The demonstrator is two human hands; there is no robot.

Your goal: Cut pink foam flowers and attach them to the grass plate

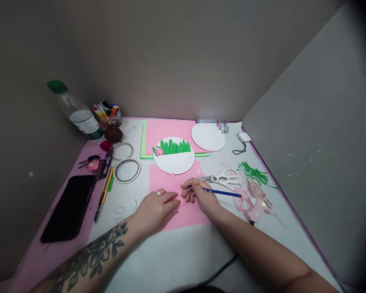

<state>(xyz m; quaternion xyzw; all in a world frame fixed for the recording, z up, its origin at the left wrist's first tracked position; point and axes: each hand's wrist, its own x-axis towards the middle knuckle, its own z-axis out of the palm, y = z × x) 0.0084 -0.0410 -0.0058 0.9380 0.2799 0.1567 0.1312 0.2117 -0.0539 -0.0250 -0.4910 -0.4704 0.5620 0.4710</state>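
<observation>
My right hand [201, 196] is closed round a blue pencil [221, 192], its tip resting on a pink sheet of paper [161, 179] in front of me. My left hand [157, 209] lies flat on the same sheet, fingers pressed down beside the pencil tip. A ring shows on one left finger. Just beyond the sheet sits a white paper disc [173, 160] with green cut-paper grass [174, 146] stuck across its middle.
White scissors [225, 178], green paper scraps [254, 174] and a pink glue gun [258, 203] lie to the right. A second white disc [208, 136] is behind. Left side holds a black phone [68, 207], tape rings [127, 170], pencils, snips, a marker jar [107, 113] and a bottle [76, 112].
</observation>
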